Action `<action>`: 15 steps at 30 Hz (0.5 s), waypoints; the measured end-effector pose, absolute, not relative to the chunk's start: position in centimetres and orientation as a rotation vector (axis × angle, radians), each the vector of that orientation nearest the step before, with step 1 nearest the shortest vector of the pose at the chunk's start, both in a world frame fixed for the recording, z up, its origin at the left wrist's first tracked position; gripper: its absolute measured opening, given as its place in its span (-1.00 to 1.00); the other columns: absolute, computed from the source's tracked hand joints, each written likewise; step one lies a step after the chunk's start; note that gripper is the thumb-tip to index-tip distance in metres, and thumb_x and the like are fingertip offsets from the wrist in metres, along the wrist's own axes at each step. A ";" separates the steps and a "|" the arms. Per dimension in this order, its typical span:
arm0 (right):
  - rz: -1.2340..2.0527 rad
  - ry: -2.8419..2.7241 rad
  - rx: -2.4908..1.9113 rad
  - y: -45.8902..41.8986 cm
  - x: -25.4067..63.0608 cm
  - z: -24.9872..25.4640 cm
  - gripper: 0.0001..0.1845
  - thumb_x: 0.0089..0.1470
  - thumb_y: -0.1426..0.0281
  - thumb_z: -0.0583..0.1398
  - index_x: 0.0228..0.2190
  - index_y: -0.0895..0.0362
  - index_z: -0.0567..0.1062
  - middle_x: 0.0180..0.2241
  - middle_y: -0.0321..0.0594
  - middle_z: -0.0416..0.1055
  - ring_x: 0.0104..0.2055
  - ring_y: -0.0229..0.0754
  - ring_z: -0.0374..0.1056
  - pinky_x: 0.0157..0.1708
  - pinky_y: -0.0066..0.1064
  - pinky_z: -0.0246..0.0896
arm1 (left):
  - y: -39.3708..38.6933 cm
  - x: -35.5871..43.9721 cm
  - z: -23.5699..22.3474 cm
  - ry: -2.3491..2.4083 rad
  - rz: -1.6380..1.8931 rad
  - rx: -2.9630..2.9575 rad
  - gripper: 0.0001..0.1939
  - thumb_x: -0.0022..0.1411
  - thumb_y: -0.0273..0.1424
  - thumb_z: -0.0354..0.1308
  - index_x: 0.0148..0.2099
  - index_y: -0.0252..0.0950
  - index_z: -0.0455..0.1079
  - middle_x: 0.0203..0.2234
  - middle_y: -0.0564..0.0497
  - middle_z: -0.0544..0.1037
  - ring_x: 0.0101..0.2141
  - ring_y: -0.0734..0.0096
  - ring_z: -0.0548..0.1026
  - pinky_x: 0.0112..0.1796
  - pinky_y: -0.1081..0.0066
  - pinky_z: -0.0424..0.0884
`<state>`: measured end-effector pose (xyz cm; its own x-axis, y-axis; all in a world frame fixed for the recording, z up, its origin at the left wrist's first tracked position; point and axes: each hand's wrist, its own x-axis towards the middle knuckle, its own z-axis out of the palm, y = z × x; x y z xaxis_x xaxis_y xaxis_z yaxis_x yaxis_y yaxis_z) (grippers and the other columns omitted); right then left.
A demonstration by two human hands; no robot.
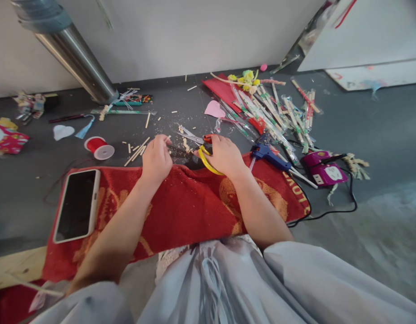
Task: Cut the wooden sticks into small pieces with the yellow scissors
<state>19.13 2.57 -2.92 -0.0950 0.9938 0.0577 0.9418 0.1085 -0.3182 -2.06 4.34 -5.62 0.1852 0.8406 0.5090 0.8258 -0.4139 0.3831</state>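
My right hand (pixel 224 155) is closed around yellow-handled scissors (pixel 204 158), their metal blades (pixel 188 134) pointing left and away over the dark floor. My left hand (pixel 156 158) is curled in a pinch just left of the blades, its fingertips on a thin wooden stick (pixel 168 139) that I can barely make out. Both forearms rest on a red towel (pixel 181 211) spread across my lap. Short cut stick pieces (pixel 136 152) and sawdust lie in front of my hands.
A phone (pixel 77 204) lies on the towel's left end. A red thread spool (pixel 99 147), a blue glue gun (pixel 270 154), a purple power strip (pixel 323 171) with black cable, a pile of wrapped chopsticks (pixel 275 114), pink hearts and a metal pipe (pixel 76 58) surround the spot.
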 end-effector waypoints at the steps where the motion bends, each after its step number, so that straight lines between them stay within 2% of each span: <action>1: 0.290 -2.132 -1.916 2.6 19.1 -2.9 -0.35 0.19 0.02 0.08 0.03 0.32 0.41 -0.05 0.19 0.46 0.03 0.17 0.37 -0.01 -0.08 0.22 | 4.4 -2.1 -5.7 1.679 1.070 2.428 -0.78 0.31 -0.49 -0.16 -0.12 -0.27 0.29 -0.26 -0.12 0.58 -0.25 0.28 0.50 -0.18 0.28 0.39; 6: 0.289 -2.135 -1.909 2.6 19.2 -3.0 -0.35 0.19 0.01 0.08 0.02 0.31 0.41 -0.06 0.20 0.46 0.03 0.16 0.37 -0.02 -0.08 0.23 | 4.5 -2.2 -5.6 1.655 1.070 2.457 -0.75 0.37 -0.41 -0.18 -0.11 -0.25 0.32 -0.28 -0.10 0.56 -0.23 0.24 0.46 -0.09 0.20 0.32; 10: 0.293 -2.131 -1.916 2.6 19.2 -3.1 -0.34 0.18 -0.01 0.08 0.03 0.29 0.41 -0.07 0.19 0.47 0.03 0.14 0.38 -0.02 -0.09 0.23 | 4.4 -2.0 -5.3 1.674 1.031 2.427 -0.70 0.42 -0.28 -0.22 -0.17 -0.23 0.33 -0.30 -0.12 0.54 -0.26 0.21 0.43 -0.09 0.15 0.29; 15: 0.260 -2.138 -1.891 2.6 19.2 -3.3 -0.34 0.18 -0.02 0.07 0.02 0.29 0.42 -0.06 0.17 0.47 0.02 0.15 0.38 -0.04 -0.10 0.22 | 4.5 -1.9 -5.4 1.695 1.029 2.429 -0.72 0.40 -0.27 -0.18 -0.21 -0.22 0.32 -0.32 -0.12 0.53 -0.27 0.21 0.41 -0.11 0.16 0.27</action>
